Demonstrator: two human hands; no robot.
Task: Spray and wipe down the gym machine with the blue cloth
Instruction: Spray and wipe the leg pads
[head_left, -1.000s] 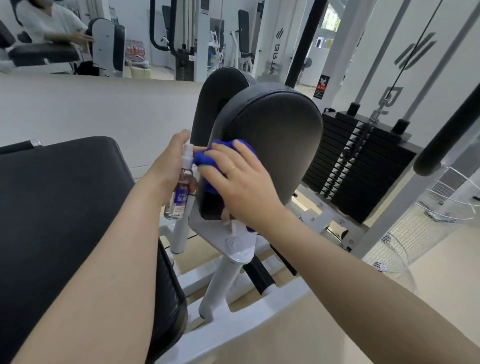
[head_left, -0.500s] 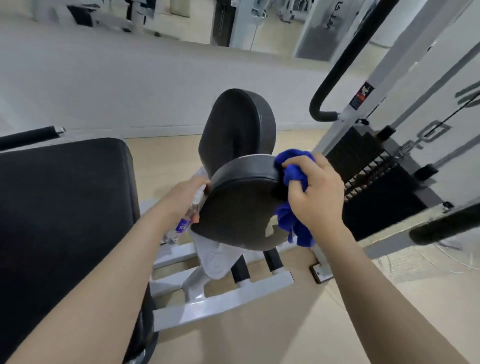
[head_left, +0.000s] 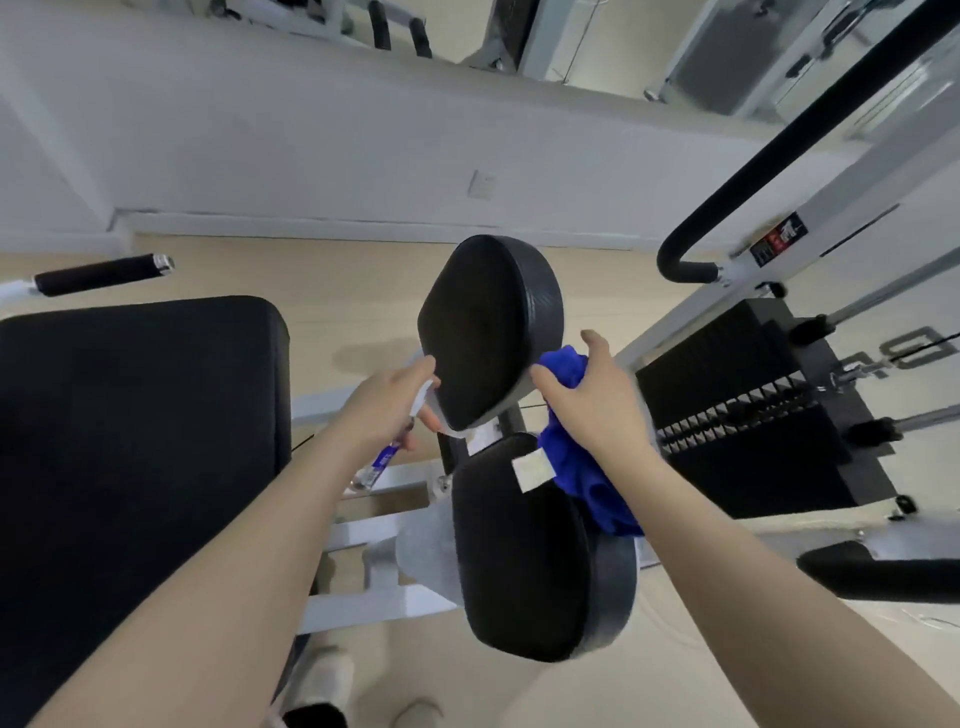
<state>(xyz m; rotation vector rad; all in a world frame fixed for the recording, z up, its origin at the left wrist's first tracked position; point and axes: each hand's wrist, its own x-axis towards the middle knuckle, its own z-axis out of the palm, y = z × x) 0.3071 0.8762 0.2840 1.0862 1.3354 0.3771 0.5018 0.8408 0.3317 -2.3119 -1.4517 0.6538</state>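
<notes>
both arms reach forward from the bottom of the head view. the left hand (head_left: 387, 402) sits at the 9 o'clock edge of the upper pad (head_left: 488, 332), its grip curled round a small spray bottle (head_left: 378, 465) whose clear body and blue label hang down toward 7 o'clock below the palm. the right hand (head_left: 589, 400) is at the pad's 4 o'clock edge, thumb up and apart from the fingers, its grip closed on the blue cloth (head_left: 582, 473); the cloth bunches against the pad's rim and hangs down beside the lower pad (head_left: 530, 545), at that pad's 2 o'clock. a white patch shows on the lower pad's top.

compared with half a second ago, the view has tipped further down, so the two pads now stand apart, one above the other, and the right hand has moved from the rim of the nearer pad to the rim of the farther one. the left hand still holds the bottle. the black seat (head_left: 140, 441) lies at 9 o'clock, the weight stack (head_left: 748, 415) at 3 o'clock.
</notes>
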